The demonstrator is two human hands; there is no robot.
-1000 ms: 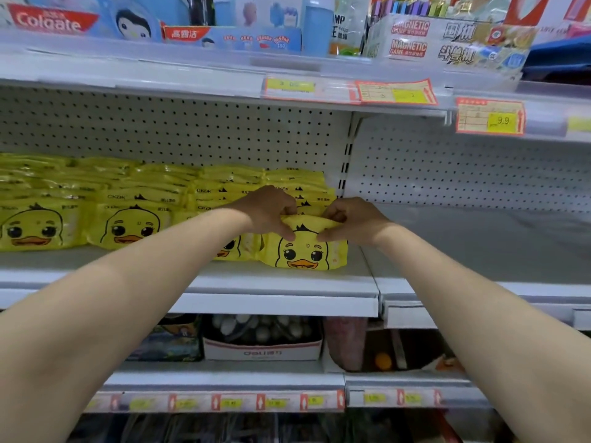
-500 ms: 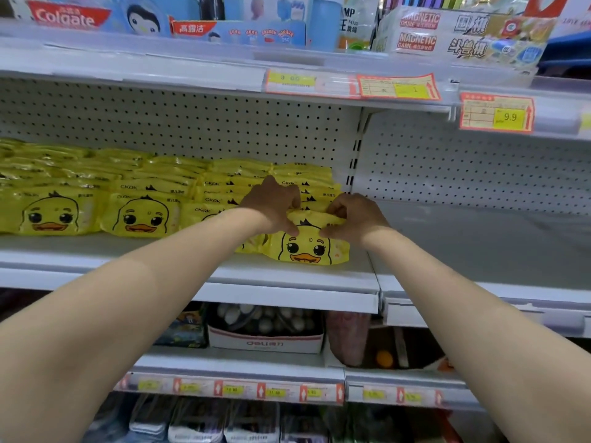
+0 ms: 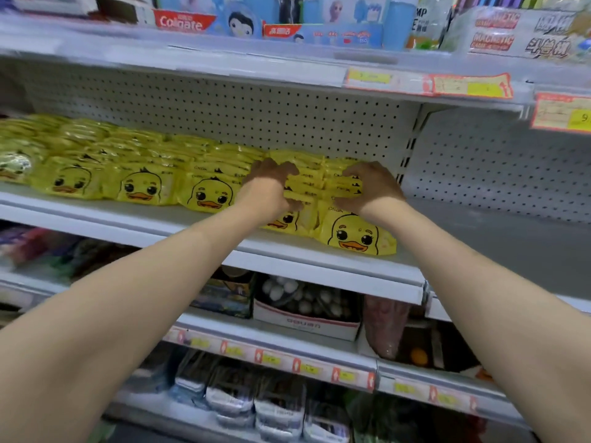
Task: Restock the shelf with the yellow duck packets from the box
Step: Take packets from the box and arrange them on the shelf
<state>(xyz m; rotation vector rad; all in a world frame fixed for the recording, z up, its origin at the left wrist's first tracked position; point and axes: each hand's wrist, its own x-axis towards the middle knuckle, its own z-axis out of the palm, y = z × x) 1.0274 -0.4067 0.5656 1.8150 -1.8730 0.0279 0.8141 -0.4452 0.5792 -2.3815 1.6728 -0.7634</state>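
The duck packets point(image 3: 355, 233) are bright yellow, glossy and soft-sided. Each front shows a cartoon duck face with big dark eyes, an orange bill and a small black tuft on top. They lie in overlapping rows along the middle shelf point(image 3: 134, 219), filling it from the left edge of view to the upright post, and one packet stands furthest forward at the right end. A line of small dark print runs along each packet's top edge, too blurred to read.

Both hands are on the right end of the rows, near each other but not touching. The left hand point(image 3: 270, 185) has its fingers curled over the tops of the stacked packets and its thumb hooked in lower down. The right hand point(image 3: 372, 187) clasps the neighbouring stack the same way, just behind the front packet.

On the shelf below, a white cardboard box point(image 3: 307, 322) holds round white and dark pieces; the grey print on its front is not legible. On the top shelf, a red toothpaste carton point(image 3: 184, 22) reads "Colgate" and a pale game box point(image 3: 499, 36) reads "MAGNETIC". An orange-bordered price tag point(image 3: 563, 115) hangs at the right, its figures cut off.
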